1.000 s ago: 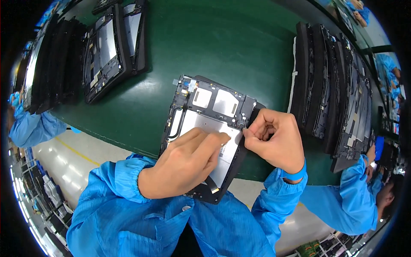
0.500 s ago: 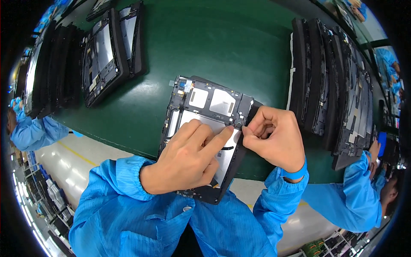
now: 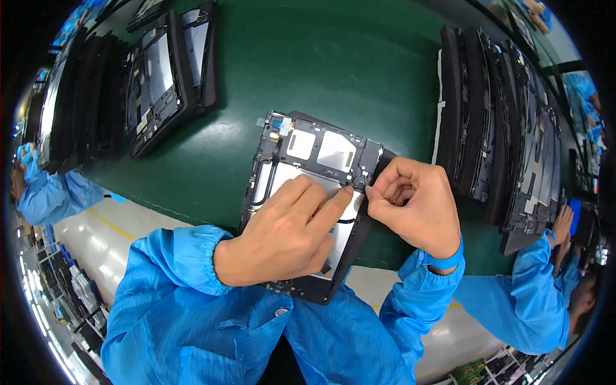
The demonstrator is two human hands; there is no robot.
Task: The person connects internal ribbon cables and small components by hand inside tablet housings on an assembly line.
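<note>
An opened tablet housing (image 3: pixel 301 179), with a black frame and silver metal plates, lies tilted near the table's front edge. Across its lower half rests my left hand (image 3: pixel 282 234), fingers apart and bent over the plate. Its index fingertip presses beside a small round part (image 3: pixel 360 183) close to the right edge. My right hand (image 3: pixel 417 205) is closed in a pinch at that same edge, right beside the left fingertip. What the pinch holds, if anything, is too small to make out. A black cable (image 3: pixel 346 221) shows just below the left index finger.
Similar housings with dark foam stand in a row (image 3: pixel 494 122) at the right and another (image 3: pixel 83 102) at the far left. Two more housings (image 3: pixel 157 83) lean at the upper left. Co-workers' blue sleeves (image 3: pixel 513 308) show at both sides. The table (image 3: pixel 321 58) is green.
Both hands keep nearly the same pose at the housing's right edge. The picture has shifted slightly, and my left hand sits a little further right.
</note>
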